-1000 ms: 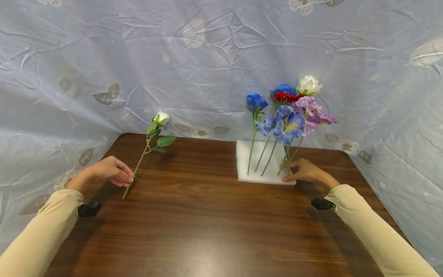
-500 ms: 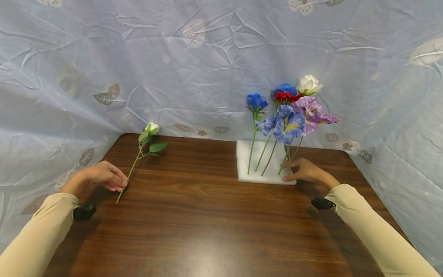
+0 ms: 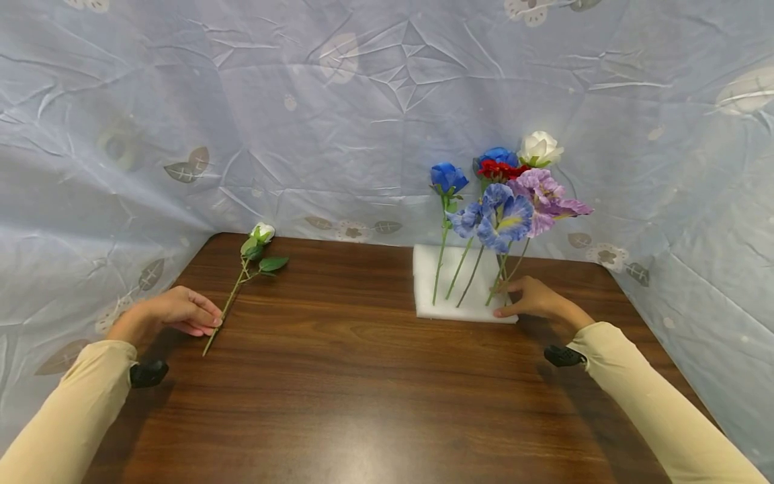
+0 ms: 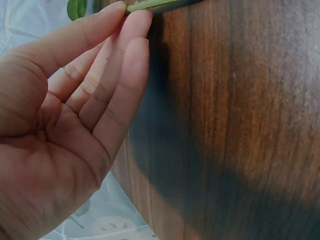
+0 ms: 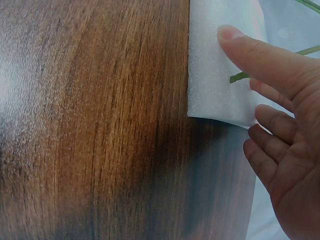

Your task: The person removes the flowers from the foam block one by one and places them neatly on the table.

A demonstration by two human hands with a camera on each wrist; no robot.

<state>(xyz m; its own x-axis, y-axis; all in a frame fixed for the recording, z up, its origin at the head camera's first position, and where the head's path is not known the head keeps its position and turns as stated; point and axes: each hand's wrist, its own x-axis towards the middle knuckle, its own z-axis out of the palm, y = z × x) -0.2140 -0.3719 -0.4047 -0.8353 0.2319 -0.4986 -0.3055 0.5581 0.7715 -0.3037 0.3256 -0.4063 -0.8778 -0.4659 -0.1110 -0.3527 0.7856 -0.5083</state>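
Note:
My left hand (image 3: 181,310) pinches the lower stem of a white rose (image 3: 262,233) at the table's left side. Thumb and fingertips meet on the green stem (image 4: 152,4) in the left wrist view; the blossom is out of that view. My right hand (image 3: 532,298) touches the right edge of a white foam block (image 3: 429,282). In the right wrist view its thumb (image 5: 255,52) lies over the foam and the other fingers stay extended beside the edge. Several flower stems rise from the block, among them a light blue iris (image 3: 503,218); one stem end (image 5: 236,78) shows near the thumb.
Above the foam stand blue roses (image 3: 448,177), a red flower (image 3: 500,170), a white rose (image 3: 541,148) and a purple iris (image 3: 544,198). Brown wooden table (image 3: 338,376) spreads between the hands. A pale blue patterned cloth (image 3: 363,134) encloses the back and sides.
My left hand has shifted slightly left and toward me with the white rose, whose blossom has sunk closer to the table. My right hand and the foam block have not visibly moved.

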